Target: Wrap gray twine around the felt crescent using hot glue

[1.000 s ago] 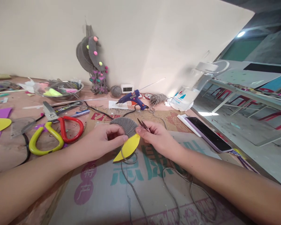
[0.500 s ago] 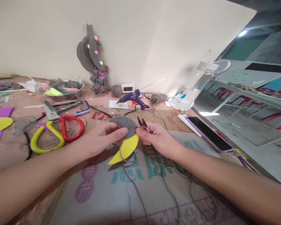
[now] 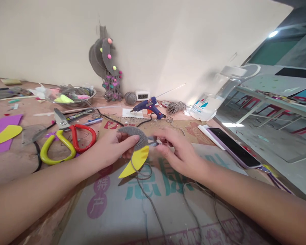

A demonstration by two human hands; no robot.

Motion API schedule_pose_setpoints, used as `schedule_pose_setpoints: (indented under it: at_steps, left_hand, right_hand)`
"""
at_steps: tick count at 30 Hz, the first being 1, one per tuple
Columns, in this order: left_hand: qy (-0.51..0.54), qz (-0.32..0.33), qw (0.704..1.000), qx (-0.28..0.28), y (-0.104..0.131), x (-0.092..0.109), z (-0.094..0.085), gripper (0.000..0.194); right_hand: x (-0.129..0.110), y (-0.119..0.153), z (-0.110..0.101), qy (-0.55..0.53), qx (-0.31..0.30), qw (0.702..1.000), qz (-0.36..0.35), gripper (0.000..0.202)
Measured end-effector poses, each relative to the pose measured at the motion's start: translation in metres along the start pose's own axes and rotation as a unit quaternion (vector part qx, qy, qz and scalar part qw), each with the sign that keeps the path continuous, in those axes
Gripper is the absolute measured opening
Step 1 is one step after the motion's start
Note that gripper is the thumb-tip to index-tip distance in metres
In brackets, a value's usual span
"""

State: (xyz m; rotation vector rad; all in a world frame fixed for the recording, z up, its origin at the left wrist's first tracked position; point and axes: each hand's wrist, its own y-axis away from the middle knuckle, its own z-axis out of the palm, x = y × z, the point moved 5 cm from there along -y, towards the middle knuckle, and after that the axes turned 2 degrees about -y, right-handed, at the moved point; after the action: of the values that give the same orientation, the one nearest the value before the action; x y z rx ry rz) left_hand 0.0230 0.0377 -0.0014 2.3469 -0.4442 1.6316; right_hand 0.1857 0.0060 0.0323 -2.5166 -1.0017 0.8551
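My left hand (image 3: 114,146) pinches a yellow crescent (image 3: 138,159) whose upper part is wrapped closely in grey yarn (image 3: 140,136). The bare yellow tip points down and left. From the crescent a loose grey strand (image 3: 153,204) loops once and runs over the cardboard to the near edge. Small metal snips (image 3: 153,142) are gripped in the fingers of my right hand (image 3: 180,149). Their blades point left, close to the wrapped edge; blur hides whether they touch it.
A blue glue gun (image 3: 149,106) lies behind my hands. To the left are large red-and-yellow-handled scissors (image 3: 58,149) and a metal bowl (image 3: 90,97) of craft bits. A phone (image 3: 234,147) and a clear jug (image 3: 209,98) stand to the right. Printed cardboard (image 3: 112,217) lies beneath.
My right fingers have come away from the crescent's edge, and the snips have swung from pointing up to pointing left at it. My left hand keeps its hold. The view has shifted slightly.
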Motion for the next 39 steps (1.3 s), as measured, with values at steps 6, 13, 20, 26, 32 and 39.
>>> schedule_pose_setpoints:
  at_steps: [6,13,20,26,32,39]
  left_hand:
    - [-0.021,0.004,1.000,-0.014,0.000,0.000,-0.001,0.038]
    - [-0.067,0.010,0.998,-0.018,-0.001,0.001,-0.001,0.040]
    - [-0.069,0.015,0.997,-0.024,0.001,0.002,0.000,0.039]
    - [-0.066,0.024,0.997,-0.036,0.001,0.001,0.001,0.039]
    - [-0.070,0.017,0.997,-0.034,0.002,0.001,0.001,0.040]
    - [-0.044,0.012,0.998,-0.035,0.003,0.005,0.002,0.037]
  right_hand:
    - [-0.012,0.002,0.006,0.147,-0.042,0.985,-0.075,0.025]
    - [-0.011,0.001,0.010,0.162,-0.062,0.983,-0.066,0.028]
    - [-0.010,0.001,0.012,0.162,-0.066,0.983,-0.062,0.027]
    - [-0.010,0.000,0.012,0.144,-0.066,0.985,-0.062,0.027]
    - [-0.010,0.001,0.012,0.164,-0.065,0.981,-0.075,0.027]
    - [-0.012,0.000,0.012,0.184,-0.063,0.977,-0.090,0.026]
